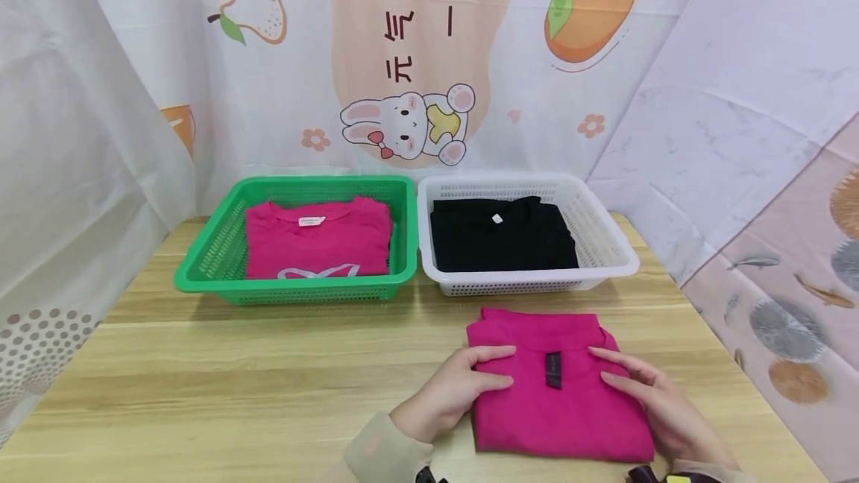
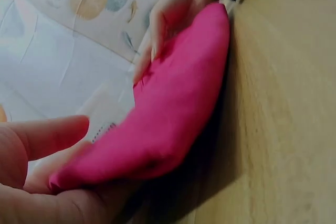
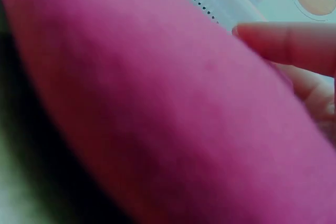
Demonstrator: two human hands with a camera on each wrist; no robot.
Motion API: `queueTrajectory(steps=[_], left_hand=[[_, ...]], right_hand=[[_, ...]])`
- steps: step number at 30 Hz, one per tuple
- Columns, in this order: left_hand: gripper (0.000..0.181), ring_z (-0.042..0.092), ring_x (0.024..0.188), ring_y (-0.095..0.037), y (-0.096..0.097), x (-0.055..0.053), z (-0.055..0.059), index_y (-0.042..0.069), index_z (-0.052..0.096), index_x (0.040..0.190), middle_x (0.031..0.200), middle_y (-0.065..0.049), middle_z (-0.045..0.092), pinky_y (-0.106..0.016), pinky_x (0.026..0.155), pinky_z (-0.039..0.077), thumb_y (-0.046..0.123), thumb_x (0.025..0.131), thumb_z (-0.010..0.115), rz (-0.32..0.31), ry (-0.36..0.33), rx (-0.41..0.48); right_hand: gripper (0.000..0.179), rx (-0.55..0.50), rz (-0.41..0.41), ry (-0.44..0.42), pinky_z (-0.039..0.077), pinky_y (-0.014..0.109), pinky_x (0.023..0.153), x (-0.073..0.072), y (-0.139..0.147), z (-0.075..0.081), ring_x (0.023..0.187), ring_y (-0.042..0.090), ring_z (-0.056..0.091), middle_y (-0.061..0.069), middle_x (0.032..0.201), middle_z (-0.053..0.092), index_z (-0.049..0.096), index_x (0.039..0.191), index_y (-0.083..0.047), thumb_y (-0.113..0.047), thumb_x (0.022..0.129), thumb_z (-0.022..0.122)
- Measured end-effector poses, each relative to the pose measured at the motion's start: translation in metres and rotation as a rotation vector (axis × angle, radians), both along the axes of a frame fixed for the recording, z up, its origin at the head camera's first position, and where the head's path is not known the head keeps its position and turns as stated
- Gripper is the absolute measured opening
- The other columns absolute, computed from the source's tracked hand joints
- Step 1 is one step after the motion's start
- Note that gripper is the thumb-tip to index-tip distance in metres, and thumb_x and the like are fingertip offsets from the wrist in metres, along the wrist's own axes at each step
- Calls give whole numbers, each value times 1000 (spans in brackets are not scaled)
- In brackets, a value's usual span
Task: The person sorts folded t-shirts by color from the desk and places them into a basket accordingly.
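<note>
A folded magenta shirt (image 1: pixel 560 420) with a dark neck label (image 1: pixel 553 370) is at the right front of the table. My left hand (image 1: pixel 451 387) grips its left side and my right hand (image 1: pixel 661 405) its right side. In the head view some fingers of both hands lie over the top, and the rest are hidden by the cloth. Seen from the left wrist, the shirt (image 2: pixel 168 106) is tilted, with a dark shadow between its underside and the table. The shirt (image 3: pixel 173 103) fills most of the right wrist view, blurred, beside a fingertip (image 3: pixel 262 38).
Behind the shirt stands a white basket (image 1: pixel 607 244) holding folded black clothing (image 1: pixel 503 241). Left of it, a green basket (image 1: pixel 208 263) holds a folded pink shirt (image 1: pixel 315 241). Printed curtains (image 1: pixel 268 95) hang behind the wooden table (image 1: pixel 235 386) and along its sides.
</note>
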State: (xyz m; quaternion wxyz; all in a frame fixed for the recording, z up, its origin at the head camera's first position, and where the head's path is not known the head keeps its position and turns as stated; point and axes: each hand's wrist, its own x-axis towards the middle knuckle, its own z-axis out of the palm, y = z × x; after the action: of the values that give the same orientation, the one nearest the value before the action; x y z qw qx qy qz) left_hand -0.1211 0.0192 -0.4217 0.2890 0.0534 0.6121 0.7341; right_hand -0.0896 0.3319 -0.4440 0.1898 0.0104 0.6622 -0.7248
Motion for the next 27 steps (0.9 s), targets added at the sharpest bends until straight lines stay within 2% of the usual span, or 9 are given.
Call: queueTrajectory(steps=[4, 8, 12, 19, 23, 27], left_hand=[[47, 47, 130, -24, -6, -2, 0, 2, 63, 131, 139, -13, 55, -34, 98, 52, -4, 85, 69, 8, 48, -39], [52, 54, 125, -25, -13, -3, 1, 1, 62, 132, 135, -14, 59, -34, 95, 54, -5, 82, 71, 45, 92, -72], [56, 59, 116, -22, -21, -1, 6, 2, 61, 134, 133, -14, 60, -33, 90, 56, -5, 80, 73, 54, 102, -93], [60, 57, 117, -22, -37, 4, 18, 8, 62, 134, 131, -11, 61, -30, 89, 55, -3, 77, 77, 41, 153, -157], [65, 63, 107, -19, -46, 7, 27, 10, 60, 136, 125, -9, 65, -27, 85, 56, -1, 75, 80, 21, 165, -157], [68, 65, 103, -18, -59, 10, 39, 10, 59, 138, 121, -10, 67, -27, 84, 57, -1, 74, 80, 7, 172, -138]], right_hand=[[48, -100, 67, 7, 55, 28, 93, 0, 0, 2, 116, 4, 61, -23, 132, 59, 52, 145, -25, -3, 103, 43], [53, -159, 138, 29, 55, 29, 92, -1, -1, 2, 115, 7, 63, -19, 134, 60, 52, 145, -27, 3, 102, 41], [55, -163, 173, 55, 56, 30, 90, -2, -3, 3, 113, 10, 66, -15, 133, 63, 54, 143, -28, 5, 101, 41], [54, -125, 183, 108, 56, 29, 91, -2, -8, 11, 115, 8, 64, -14, 134, 62, 55, 143, -27, 5, 101, 42], [55, -100, 185, 129, 58, 30, 88, 0, -14, 19, 111, 10, 67, -13, 131, 64, 56, 142, -28, 6, 100, 43], [56, -114, 209, 185, 58, 33, 87, 2, -24, 30, 111, 13, 68, -9, 133, 64, 53, 145, -22, 9, 99, 43]])
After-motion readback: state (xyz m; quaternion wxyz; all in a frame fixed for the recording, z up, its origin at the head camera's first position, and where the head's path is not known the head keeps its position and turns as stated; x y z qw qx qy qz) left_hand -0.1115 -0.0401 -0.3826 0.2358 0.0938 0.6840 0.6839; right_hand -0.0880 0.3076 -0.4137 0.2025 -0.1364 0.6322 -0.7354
